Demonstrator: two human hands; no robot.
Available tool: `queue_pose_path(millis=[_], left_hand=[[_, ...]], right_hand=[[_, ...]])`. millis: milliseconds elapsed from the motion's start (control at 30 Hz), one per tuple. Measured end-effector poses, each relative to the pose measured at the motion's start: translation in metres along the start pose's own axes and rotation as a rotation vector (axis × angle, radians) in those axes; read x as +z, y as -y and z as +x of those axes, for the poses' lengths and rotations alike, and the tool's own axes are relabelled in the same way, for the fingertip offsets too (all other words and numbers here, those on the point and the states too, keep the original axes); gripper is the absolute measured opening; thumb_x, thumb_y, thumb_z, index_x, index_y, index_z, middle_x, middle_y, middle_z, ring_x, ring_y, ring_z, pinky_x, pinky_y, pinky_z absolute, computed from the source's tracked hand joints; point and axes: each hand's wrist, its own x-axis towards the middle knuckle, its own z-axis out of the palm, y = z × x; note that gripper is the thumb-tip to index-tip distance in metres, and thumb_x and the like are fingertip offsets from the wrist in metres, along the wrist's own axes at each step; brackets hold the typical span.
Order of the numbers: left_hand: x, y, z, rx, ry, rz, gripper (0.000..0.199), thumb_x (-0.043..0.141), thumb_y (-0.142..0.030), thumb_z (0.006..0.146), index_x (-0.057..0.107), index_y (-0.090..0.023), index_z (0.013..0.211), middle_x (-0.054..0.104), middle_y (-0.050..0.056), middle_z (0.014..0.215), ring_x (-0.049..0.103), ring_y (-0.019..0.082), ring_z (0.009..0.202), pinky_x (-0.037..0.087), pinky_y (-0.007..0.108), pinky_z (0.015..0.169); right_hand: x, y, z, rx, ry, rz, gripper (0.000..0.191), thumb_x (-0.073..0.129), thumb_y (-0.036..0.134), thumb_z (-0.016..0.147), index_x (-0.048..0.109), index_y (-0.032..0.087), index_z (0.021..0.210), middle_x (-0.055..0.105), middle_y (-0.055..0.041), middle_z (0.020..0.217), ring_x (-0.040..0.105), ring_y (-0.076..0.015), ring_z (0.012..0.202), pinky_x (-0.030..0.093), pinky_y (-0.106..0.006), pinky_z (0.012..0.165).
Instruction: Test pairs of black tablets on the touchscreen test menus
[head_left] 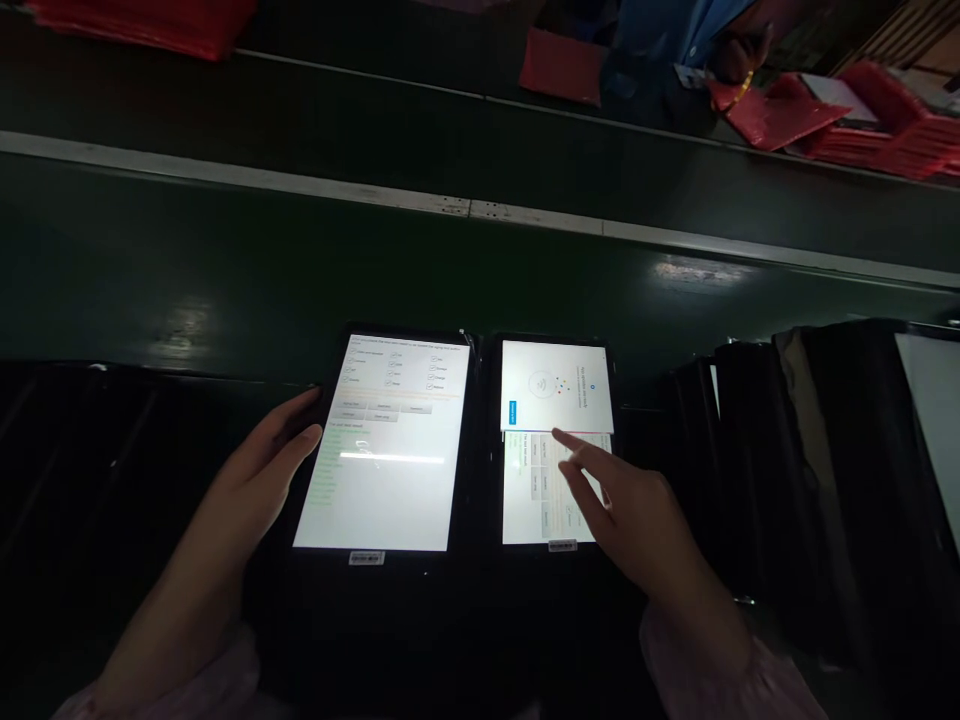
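Two tablets with lit screens lie side by side on a dark surface. The left tablet (390, 490) shows checkboxes, grey buttons and green text, with a barcode label (367, 558) at its lower edge. My left hand (262, 465) holds that tablet by its left edge, thumb on the rim and fingers partly hidden. The right tablet (536, 375) shows a white page with a blue button above a sideways page of buttons. Over its screen is my right hand (626, 505), index finger stretched out to the middle of the screen, with nothing held.
Dark upright slabs (810, 480) stand in a row at the right. A pale metal strip (360, 192) crosses the green bench. Beyond it lie red sleeves (892, 130) in a stack, near a person's hand (742, 55). More red sleeves (157, 20) are at the upper left.
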Motion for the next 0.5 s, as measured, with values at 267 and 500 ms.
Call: queue_pose_path(millis=[267,500], left_hand=[[0.007,-0.022,-0.012,-0.055,-0.027,-0.039,0.049,0.068,-0.029,0.086,0.073,-0.023,0.135,0.073,0.007,0.146,0.055,0.034,0.150,0.056,0.045,0.115],[0.009,-0.017,-0.007,-0.070,-0.029,-0.046,0.048,0.067,-0.029,0.086,0.073,-0.023,0.133,0.076,0.007,0.141,0.066,0.033,0.139,0.054,0.047,0.117]], right_hand=[[-0.004,-0.010,0.042,0.106,-0.076,-0.060,0.045,0.040,0.029,0.112,0.071,0.010,0.139,0.083,-0.0076,0.085,0.056,-0.0127,0.038,0.048,-0.026,0.045],[-0.019,0.027,-0.060,-0.384,-0.029,0.131,0.026,0.053,0.034,0.108,0.077,0.040,0.103,0.075,0.0065,0.067,0.061,-0.0149,0.044,0.051,-0.028,0.044]])
